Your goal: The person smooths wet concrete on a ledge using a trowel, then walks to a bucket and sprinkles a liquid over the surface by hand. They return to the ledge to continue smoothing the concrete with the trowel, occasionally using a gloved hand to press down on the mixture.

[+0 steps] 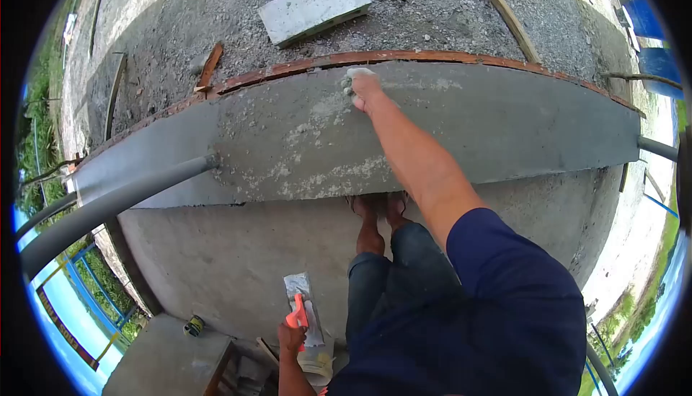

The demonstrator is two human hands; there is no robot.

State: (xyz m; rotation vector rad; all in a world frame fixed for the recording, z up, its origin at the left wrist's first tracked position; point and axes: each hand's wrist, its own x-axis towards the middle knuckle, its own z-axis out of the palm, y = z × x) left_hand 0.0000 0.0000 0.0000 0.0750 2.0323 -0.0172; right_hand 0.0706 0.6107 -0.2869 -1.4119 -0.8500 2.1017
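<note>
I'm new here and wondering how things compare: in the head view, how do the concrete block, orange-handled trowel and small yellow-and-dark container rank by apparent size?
Largest to smallest, as they look:
1. concrete block
2. orange-handled trowel
3. small yellow-and-dark container
True sizes may differ with distance.

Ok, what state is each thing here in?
Left hand: closed on the trowel
Trowel: blade smeared
Right hand: over the slab, grip unclear
Slab: crumb-strewn mid-length, smoother at both ends
Wooden edging: set along the slab
Concrete block: lying on gravel
</note>
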